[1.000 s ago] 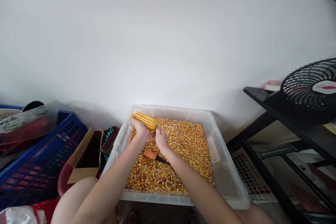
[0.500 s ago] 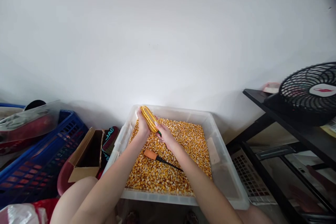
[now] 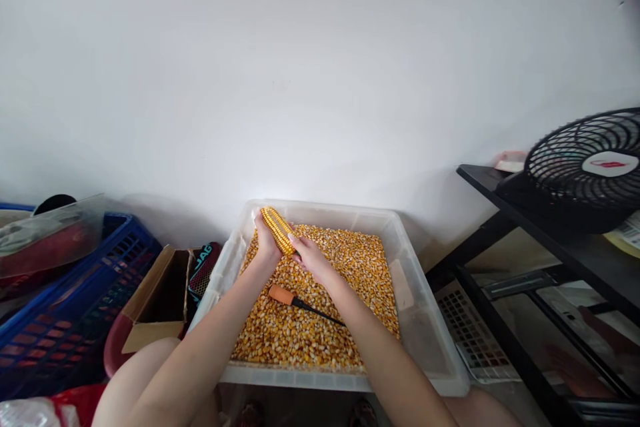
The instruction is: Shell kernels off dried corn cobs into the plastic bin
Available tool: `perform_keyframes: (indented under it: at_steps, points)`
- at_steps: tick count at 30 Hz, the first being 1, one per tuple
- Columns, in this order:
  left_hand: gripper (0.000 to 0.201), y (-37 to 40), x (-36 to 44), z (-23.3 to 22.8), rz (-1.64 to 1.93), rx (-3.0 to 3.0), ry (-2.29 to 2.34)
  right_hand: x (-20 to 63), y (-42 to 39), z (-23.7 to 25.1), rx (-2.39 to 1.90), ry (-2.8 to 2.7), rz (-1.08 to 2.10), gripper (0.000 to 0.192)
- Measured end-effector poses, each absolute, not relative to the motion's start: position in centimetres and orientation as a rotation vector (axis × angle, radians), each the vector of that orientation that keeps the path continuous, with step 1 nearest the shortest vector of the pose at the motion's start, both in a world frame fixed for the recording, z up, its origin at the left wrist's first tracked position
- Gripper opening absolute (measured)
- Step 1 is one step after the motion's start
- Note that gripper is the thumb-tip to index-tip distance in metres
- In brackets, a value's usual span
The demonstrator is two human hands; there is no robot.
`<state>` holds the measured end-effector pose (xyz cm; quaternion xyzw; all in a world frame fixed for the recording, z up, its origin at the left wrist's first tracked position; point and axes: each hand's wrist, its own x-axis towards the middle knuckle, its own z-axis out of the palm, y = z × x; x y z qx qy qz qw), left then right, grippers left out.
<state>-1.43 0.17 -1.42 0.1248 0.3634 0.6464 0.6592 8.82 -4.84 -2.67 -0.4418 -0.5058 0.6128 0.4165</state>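
Note:
A corn cob (image 3: 278, 230) with yellow kernels is tilted above the kernels, a pale lengthwise groove showing along it. My left hand (image 3: 267, 240) wraps its left side, fingers mostly hidden behind it. At the cob's lower right end, my right hand (image 3: 309, 257) is closed with the thumb pressed on it. A speck of green shows by the right fingers; I cannot make out what it is. Below both hands, loose corn kernels (image 3: 305, 340) fill much of a translucent plastic bin (image 3: 433, 353). An orange-handled screwdriver (image 3: 283, 294) with a dark shaft lies on the kernels, its tip near my right forearm.
Left of the bin are an open cardboard box (image 3: 153, 337), a dark bag with teal lettering (image 3: 204, 270) and a blue crate (image 3: 55, 333) holding various things. To the right, a black fan (image 3: 583, 167) stands on a dark table (image 3: 560, 240). A white wall (image 3: 320, 80) rises behind.
The view has shifted slightly, so most things sit a little further left. Both hands still hold the cob, with the right thumb at its lower end; the screwdriver lies as before.

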Motion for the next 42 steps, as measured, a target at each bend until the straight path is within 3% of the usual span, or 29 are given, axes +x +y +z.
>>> perform_keyframes:
  at_steps: [8, 31, 42]
  points:
    - [0.056, 0.0, -1.9, -0.5, 1.387, 0.341, 0.741, 10.2, -4.3, -2.2, -0.968, -1.301, 1.722, 0.039]
    - [0.055, -0.2, -2.1, -0.7, 1.436, 0.466, 0.773, 8.4, -5.0, -3.4, -1.125, -1.379, 1.308, 0.043]
    - [0.048, 0.0, -2.0, -0.3, 1.488, 0.443, 0.776, 7.9, -4.8, -4.0, -1.103, -1.348, 1.308, 0.040]
